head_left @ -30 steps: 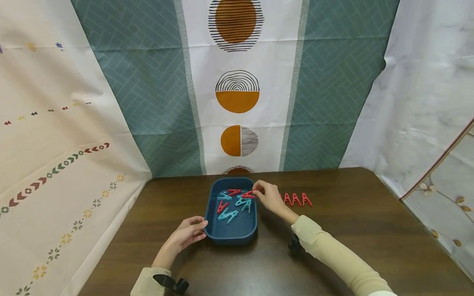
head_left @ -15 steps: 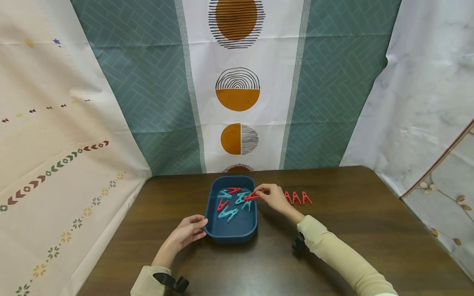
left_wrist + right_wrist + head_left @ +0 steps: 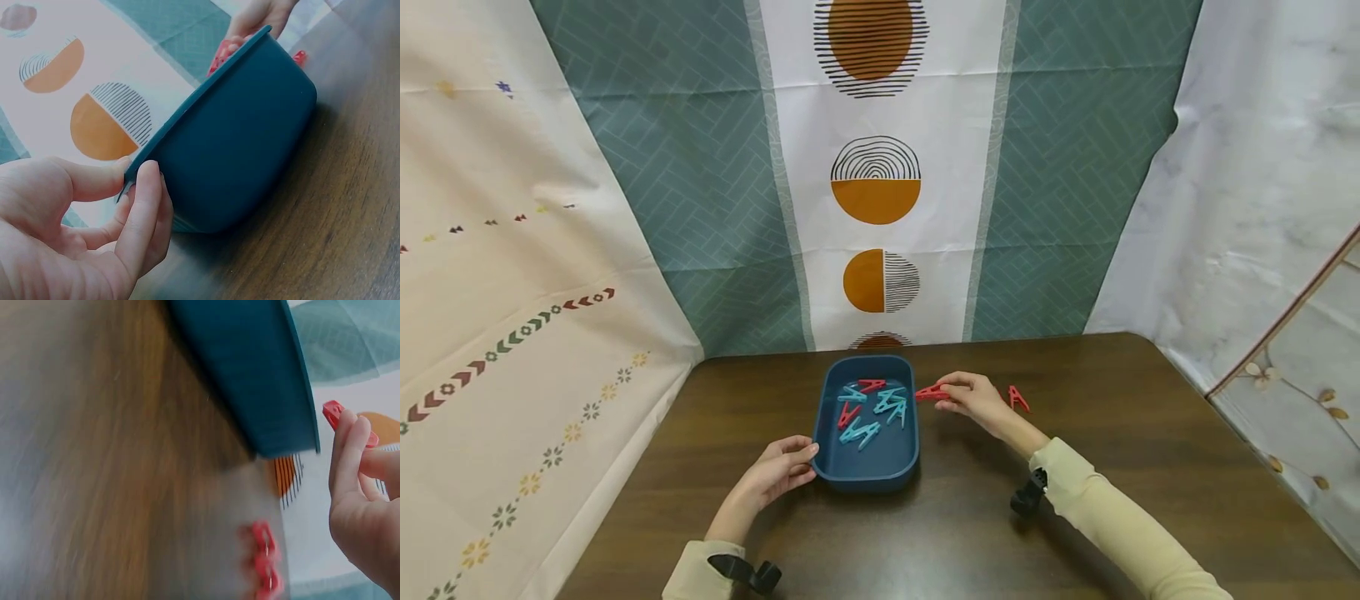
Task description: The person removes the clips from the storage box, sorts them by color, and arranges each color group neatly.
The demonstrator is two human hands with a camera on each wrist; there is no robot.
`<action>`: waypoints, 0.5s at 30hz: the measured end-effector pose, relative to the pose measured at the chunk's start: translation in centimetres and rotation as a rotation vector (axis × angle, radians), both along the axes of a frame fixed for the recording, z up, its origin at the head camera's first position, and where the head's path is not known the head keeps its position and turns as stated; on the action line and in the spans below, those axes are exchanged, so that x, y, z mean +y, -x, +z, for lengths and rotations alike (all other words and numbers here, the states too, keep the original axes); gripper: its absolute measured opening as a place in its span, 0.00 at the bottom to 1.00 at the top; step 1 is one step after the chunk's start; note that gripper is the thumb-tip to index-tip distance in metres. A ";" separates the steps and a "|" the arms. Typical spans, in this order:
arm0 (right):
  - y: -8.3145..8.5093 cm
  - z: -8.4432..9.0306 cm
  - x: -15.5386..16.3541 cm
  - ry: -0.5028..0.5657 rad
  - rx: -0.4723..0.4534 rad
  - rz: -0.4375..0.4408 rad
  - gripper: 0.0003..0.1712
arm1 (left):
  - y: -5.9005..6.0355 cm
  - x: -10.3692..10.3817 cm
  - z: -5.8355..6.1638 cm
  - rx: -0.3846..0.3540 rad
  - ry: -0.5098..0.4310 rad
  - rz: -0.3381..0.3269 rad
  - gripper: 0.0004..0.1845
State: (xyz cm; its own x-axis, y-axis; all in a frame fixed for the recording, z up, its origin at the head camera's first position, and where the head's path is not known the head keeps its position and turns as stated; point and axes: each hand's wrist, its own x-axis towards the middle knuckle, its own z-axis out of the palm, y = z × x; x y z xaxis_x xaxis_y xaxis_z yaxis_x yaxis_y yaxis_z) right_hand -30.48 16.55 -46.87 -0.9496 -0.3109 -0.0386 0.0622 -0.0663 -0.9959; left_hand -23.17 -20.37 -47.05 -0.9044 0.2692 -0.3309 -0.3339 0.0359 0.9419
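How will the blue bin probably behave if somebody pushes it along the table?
The blue bin would probably slide rather than tip, being low and broad on a smooth-looking table. Its walls seem stiff, showing no bending where the left hand pinches one. It is likely light, with thin walls and only small clothespins inside.

Pale yellow long sleeves (image 3: 1123,521) are worn, with a small black camera (image 3: 766,577) strapped at each cuff (image 3: 1054,460).

I can see open worktop (image 3: 880,546) in front of the blue bin (image 3: 865,483), but its raised walls bar any low, straight path between the left hand (image 3: 777,471) and the right hand (image 3: 976,402).
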 end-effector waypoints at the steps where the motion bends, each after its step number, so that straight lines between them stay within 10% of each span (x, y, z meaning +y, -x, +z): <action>1: -0.1 0.0 0.5 -0.011 0.000 -0.012 0.21 | 0.0 0.0 -0.1 0.002 -0.002 -0.001 0.20; 15: -2.3 -0.8 7.7 -0.206 0.153 -0.326 0.05 | 0.1 0.0 -0.1 -0.003 -0.019 -0.004 0.20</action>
State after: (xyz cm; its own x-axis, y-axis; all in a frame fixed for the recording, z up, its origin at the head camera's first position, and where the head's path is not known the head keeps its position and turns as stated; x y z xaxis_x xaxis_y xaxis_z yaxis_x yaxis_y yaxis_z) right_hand -28.17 24.25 -47.70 -0.9967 0.0066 0.0805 -0.0787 0.1440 -0.9864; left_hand -23.23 -20.39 -47.17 -0.9022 0.2792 -0.3289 -0.3370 0.0198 0.9413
